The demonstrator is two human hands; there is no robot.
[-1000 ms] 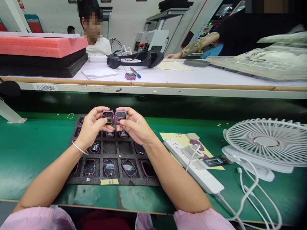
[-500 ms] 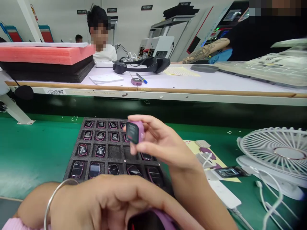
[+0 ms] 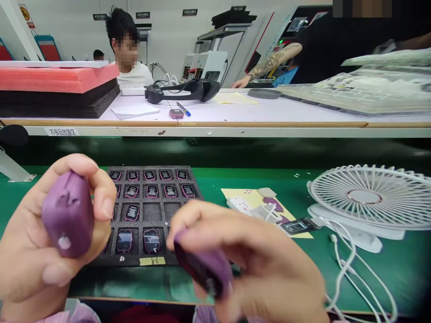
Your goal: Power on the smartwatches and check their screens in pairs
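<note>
At the left, my left hand (image 3: pixel 30 237) grips a purple smartwatch body without a strap (image 3: pixel 69 215), its side with a round button turned towards me. My right hand (image 3: pixel 266 255), smeared by motion, is closed on a second purple smartwatch (image 3: pixel 205 264), held tilted with its dark face partly showing. Beyond both hands lies a grey foam tray (image 3: pixel 161 256) with square pockets. Several purple watches (image 3: pixel 152 191) sit in it, most with white text on their screens. Two visible pockets in the third row hold nothing. My hands hide parts of the tray.
A white fan (image 3: pixel 367 197) stands on the green bench at the right, with white cables (image 3: pixel 350 260) and a yellow sheet (image 3: pixel 232 194) near it. A raised shelf (image 3: pixel 235 117) carries foam blocks (image 3: pixel 84 80), a headset (image 3: pixel 185 91) and a pen (image 3: pixel 183 109). Two people are behind it.
My right hand has come back from above the tray towards me with its watch. My left hand has moved left and up, turning its watch side-on. The view has shifted to the right.
</note>
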